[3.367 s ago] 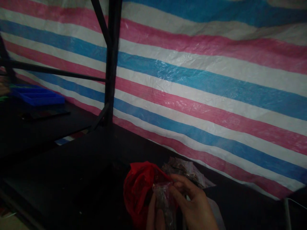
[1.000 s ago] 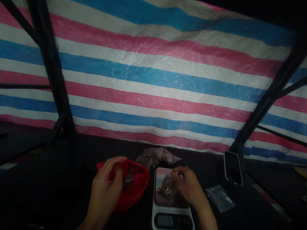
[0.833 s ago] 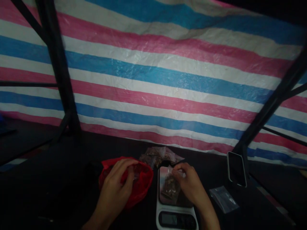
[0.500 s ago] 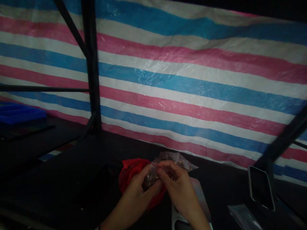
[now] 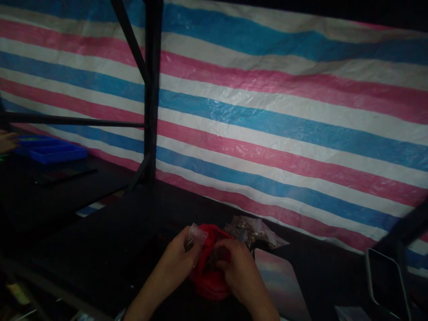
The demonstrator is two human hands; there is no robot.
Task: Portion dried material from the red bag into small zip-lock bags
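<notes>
My left hand [image 5: 179,255] is closed around a small clear plastic bag [image 5: 198,235], whose top sticks up above the fingers. A red bag [image 5: 214,285] stands open on the dark table between my hands. My right hand [image 5: 239,265] dips into its mouth with thumb and fingers curled together. Whatever those fingertips hold is too dark to make out. Just behind the right hand lies a pile of clear plastic bags [image 5: 259,229] with small brownish pieces inside.
A pale, shiny flat panel [image 5: 281,278] lies right of my right hand. Farther right are a dark-screened device [image 5: 388,283] and a clear packet [image 5: 351,313]. A blue compartment tray [image 5: 58,151] sits far left, beside another person's hand [image 5: 7,141]. A black post [image 5: 152,98] rises before the striped sheet.
My hands have moved apart. The right hand has left the small plastic bag and gone down into the red bag. The view has swung left, bringing another person's hand in.
</notes>
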